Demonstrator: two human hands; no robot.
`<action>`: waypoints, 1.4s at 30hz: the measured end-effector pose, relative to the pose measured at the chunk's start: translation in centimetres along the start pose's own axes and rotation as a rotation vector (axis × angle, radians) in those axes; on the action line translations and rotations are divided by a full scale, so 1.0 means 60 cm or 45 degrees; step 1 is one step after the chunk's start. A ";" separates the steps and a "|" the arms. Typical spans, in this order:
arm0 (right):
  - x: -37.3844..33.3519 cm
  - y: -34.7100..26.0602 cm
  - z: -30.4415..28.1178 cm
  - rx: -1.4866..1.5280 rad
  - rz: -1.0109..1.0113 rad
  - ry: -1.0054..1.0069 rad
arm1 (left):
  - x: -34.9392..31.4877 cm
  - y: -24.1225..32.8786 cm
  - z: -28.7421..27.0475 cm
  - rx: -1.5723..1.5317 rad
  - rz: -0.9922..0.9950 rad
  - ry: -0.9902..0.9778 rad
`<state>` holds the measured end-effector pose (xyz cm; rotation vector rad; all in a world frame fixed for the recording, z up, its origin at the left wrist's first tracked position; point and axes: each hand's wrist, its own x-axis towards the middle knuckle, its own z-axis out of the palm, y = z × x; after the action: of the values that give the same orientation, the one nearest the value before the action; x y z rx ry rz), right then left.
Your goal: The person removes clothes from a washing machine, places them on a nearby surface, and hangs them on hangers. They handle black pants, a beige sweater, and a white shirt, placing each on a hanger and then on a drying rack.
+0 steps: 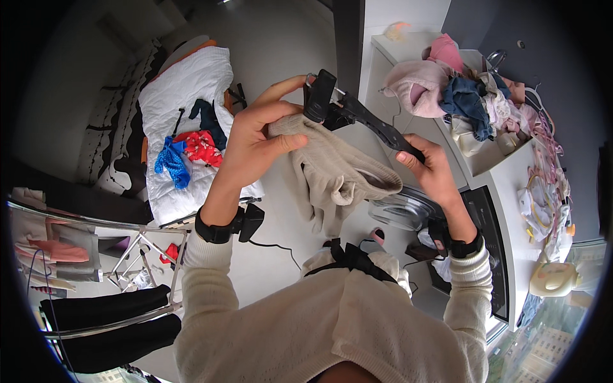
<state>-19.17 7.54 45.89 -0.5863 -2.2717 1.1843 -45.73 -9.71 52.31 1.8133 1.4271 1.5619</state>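
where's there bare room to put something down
White quilt: bare beyond the blue and red garments. Floor: open, seen between quilt and beige knit, bar a black cord. Crowded: the countertop, with heaped clothes.

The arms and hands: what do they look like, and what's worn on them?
The left hand and right hand are bare. The sleeves are cream knit with ribbed cuffs. Black bands circle both wrists, with a boxy black block on the left one.

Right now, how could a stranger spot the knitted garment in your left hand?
From the open washing machine door, look up and left. There the left hand grips a beige knitted garment, the right hand a black hanger. Beside the stiff hanger, the garment is the soft, drooping one.
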 end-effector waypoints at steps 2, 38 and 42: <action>0.004 -0.004 -0.005 -0.152 -0.108 0.233 | 0.000 0.001 0.000 -0.049 -0.001 -0.002; 0.106 -0.112 0.059 0.785 -0.260 0.265 | 0.021 -0.010 0.063 0.037 -0.089 0.079; 0.093 -0.098 0.033 0.675 -0.431 0.476 | 0.028 -0.011 0.059 0.143 0.003 0.106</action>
<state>-25.57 6.48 51.14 -0.1846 -1.5764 1.3010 -43.12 -6.86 51.50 1.8316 1.5805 1.6053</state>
